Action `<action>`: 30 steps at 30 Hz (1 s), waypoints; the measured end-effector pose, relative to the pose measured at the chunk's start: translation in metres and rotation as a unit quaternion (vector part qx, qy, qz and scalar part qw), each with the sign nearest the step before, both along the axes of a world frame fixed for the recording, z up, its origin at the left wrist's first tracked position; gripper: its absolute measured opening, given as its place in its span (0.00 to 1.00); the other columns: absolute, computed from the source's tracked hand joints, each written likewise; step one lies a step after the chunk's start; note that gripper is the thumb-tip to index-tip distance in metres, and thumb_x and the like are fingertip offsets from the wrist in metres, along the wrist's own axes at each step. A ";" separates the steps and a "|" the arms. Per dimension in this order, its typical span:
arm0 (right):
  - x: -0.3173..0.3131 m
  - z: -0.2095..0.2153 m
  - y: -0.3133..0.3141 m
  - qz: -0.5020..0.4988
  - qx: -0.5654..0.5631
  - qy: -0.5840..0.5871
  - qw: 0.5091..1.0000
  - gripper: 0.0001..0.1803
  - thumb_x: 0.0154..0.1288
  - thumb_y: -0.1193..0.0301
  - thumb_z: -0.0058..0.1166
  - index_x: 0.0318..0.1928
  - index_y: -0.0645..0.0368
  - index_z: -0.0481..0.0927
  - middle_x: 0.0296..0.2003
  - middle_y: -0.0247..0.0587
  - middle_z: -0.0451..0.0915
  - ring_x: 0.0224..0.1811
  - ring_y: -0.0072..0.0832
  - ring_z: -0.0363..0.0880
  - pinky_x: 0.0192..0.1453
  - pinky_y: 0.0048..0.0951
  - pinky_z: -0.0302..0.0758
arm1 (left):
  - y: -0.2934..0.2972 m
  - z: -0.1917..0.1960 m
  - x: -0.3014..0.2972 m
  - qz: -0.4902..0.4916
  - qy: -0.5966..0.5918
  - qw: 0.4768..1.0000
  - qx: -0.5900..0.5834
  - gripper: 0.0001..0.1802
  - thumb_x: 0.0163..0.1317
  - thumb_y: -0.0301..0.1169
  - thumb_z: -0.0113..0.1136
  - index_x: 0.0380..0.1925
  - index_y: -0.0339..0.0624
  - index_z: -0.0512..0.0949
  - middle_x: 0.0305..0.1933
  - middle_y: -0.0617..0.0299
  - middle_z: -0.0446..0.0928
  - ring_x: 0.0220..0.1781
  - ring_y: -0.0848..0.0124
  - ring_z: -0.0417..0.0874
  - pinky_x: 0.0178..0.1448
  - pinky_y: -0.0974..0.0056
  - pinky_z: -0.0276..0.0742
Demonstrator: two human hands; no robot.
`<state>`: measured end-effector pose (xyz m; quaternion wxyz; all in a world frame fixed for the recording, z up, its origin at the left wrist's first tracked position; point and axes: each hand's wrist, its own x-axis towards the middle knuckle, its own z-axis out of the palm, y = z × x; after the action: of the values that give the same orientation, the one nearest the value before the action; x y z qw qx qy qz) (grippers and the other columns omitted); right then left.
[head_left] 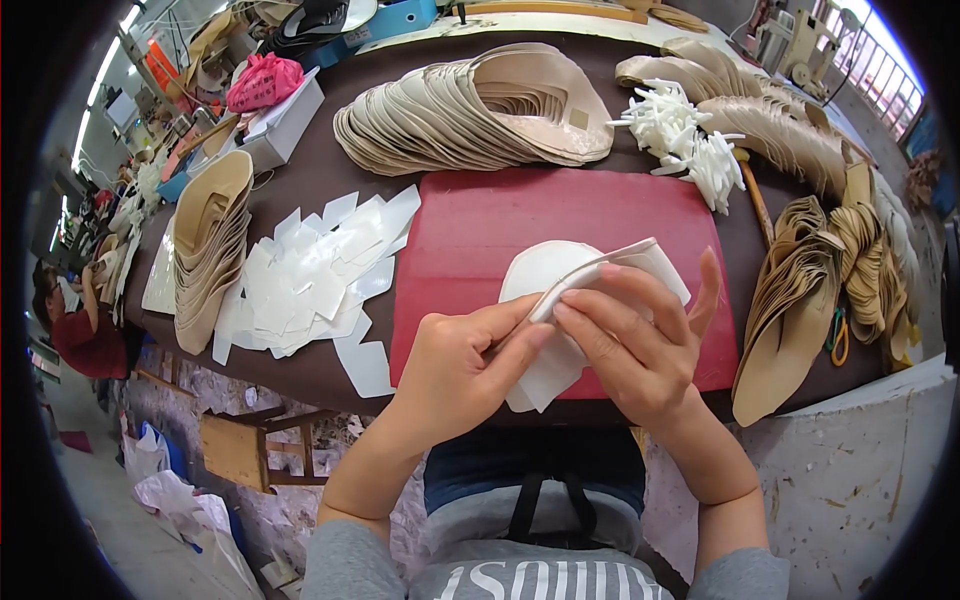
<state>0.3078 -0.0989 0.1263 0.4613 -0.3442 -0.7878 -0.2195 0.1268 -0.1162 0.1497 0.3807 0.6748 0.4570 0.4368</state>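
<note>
Above a red mat (470, 215), both hands pinch a cream-white, flexible sheet-like piece (548, 268), folded or curved, with a thick edge; it resembles a shoe upper part. My left hand (450, 365) is closed on the left end of that edge, thumb and index finger pressed together. Thumb and fingers of my right hand (635, 345) grip the same edge farther right, with the little finger raised. The piece's lower part hangs between the hands over the mat, and its underside is hidden. Left of the mat lies a loose pile of white die-cut sheets (310, 280).
A long row of nested beige shoe uppers (430, 120) lies behind the mat. At right are white sticks (685, 135), a wooden handle (757, 200), stacked tan pieces (790, 300) and orange-handled scissors (840, 338). Another beige stack (210, 255) stands left. A person (85, 325) sits far left.
</note>
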 end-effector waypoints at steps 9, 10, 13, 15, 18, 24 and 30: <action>-0.018 -0.004 -0.001 0.014 -0.010 0.019 1.000 0.09 0.52 0.73 0.64 0.36 0.48 0.87 0.34 0.24 0.84 0.44 0.21 0.78 0.75 0.63 0.40 | -0.007 -0.002 -0.015 -0.025 0.034 0.999 0.011 0.19 0.53 0.23 0.64 0.47 0.28 0.80 0.23 0.62 0.80 0.20 0.82 0.67 0.23 0.77 0.62; -0.019 -0.004 -0.001 0.018 -0.020 0.033 0.999 0.09 0.52 0.73 0.64 0.36 0.48 0.87 0.34 0.24 0.84 0.43 0.20 0.78 0.75 0.63 0.40 | -0.007 -0.004 -0.016 -0.025 0.018 0.999 0.014 0.19 0.52 0.23 0.64 0.47 0.29 0.80 0.22 0.62 0.80 0.20 0.82 0.66 0.22 0.77 0.62; -0.021 -0.006 0.000 0.011 -0.008 0.020 1.000 0.08 0.52 0.72 0.64 0.35 0.48 0.86 0.34 0.24 0.84 0.44 0.21 0.78 0.74 0.63 0.40 | -0.006 -0.002 -0.016 -0.017 0.017 0.999 0.022 0.19 0.53 0.23 0.64 0.46 0.29 0.80 0.22 0.63 0.79 0.20 0.82 0.66 0.22 0.76 0.62; -0.021 -0.006 0.001 0.003 0.005 0.009 1.000 0.07 0.52 0.72 0.65 0.34 0.48 0.86 0.35 0.25 0.84 0.44 0.22 0.78 0.74 0.64 0.41 | -0.006 0.000 -0.014 -0.010 0.017 0.999 0.031 0.18 0.53 0.23 0.63 0.46 0.29 0.81 0.22 0.63 0.79 0.19 0.81 0.66 0.22 0.76 0.62; -0.013 0.014 0.004 0.027 -0.063 0.041 0.997 0.06 0.52 0.72 0.65 0.33 0.49 0.85 0.34 0.26 0.83 0.43 0.24 0.78 0.74 0.62 0.42 | -0.005 0.001 -0.015 0.019 0.031 0.999 0.033 0.18 0.54 0.23 0.63 0.45 0.29 0.81 0.22 0.63 0.79 0.19 0.81 0.66 0.22 0.76 0.62; 0.020 0.061 0.017 0.082 -0.232 0.005 0.969 0.07 0.50 0.74 0.65 0.33 0.53 0.84 0.32 0.28 0.82 0.43 0.27 0.77 0.73 0.50 0.50 | 0.002 0.016 -0.017 0.020 0.073 0.996 0.041 0.16 0.55 0.24 0.61 0.44 0.30 0.81 0.25 0.62 0.80 0.19 0.79 0.67 0.24 0.76 0.64; 0.028 0.088 0.022 0.101 -0.247 -0.035 0.963 0.09 0.50 0.74 0.66 0.34 0.57 0.84 0.31 0.31 0.80 0.42 0.29 0.76 0.69 0.41 0.57 | 0.016 0.043 0.003 0.042 0.094 0.973 0.208 0.12 0.56 0.22 0.59 0.41 0.33 0.82 0.29 0.61 0.81 0.22 0.75 0.71 0.31 0.73 0.68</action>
<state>0.3358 -0.0773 0.2139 0.3539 -0.3584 -0.8637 0.0176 0.1293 -0.0999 0.1931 0.1688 0.7574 0.4174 0.4729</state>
